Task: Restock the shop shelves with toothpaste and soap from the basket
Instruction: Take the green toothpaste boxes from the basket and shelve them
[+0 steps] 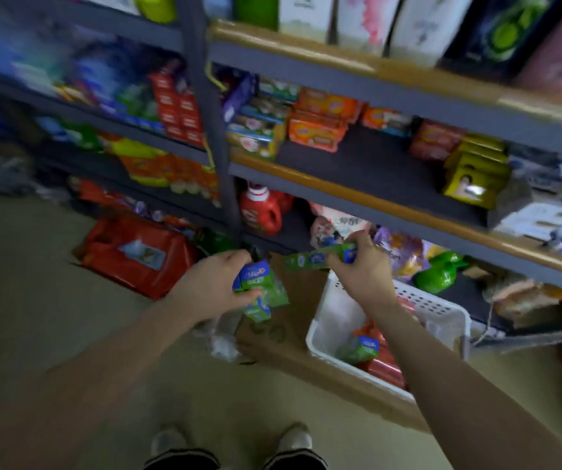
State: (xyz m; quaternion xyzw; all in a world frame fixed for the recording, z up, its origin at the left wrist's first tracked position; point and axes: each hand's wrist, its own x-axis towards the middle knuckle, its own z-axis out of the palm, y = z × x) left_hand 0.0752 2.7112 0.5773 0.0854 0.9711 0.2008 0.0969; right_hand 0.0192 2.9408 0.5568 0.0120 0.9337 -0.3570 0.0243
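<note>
My left hand grips a bundle of green and blue toothpaste boxes held end-on above the floor. My right hand holds one long green toothpaste box that points left toward the bundle. Below my right arm stands the white perforated basket with another green toothpaste box and red packs inside. The middle shelf carries orange soap packs and green boxed soaps. The picture is blurred by motion.
A grey shelf upright stands just behind my hands. Red detergent bottles and a green bottle sit on the low shelf. A red refill bag and a cardboard box lie on the floor. Yellow boxes sit at the right.
</note>
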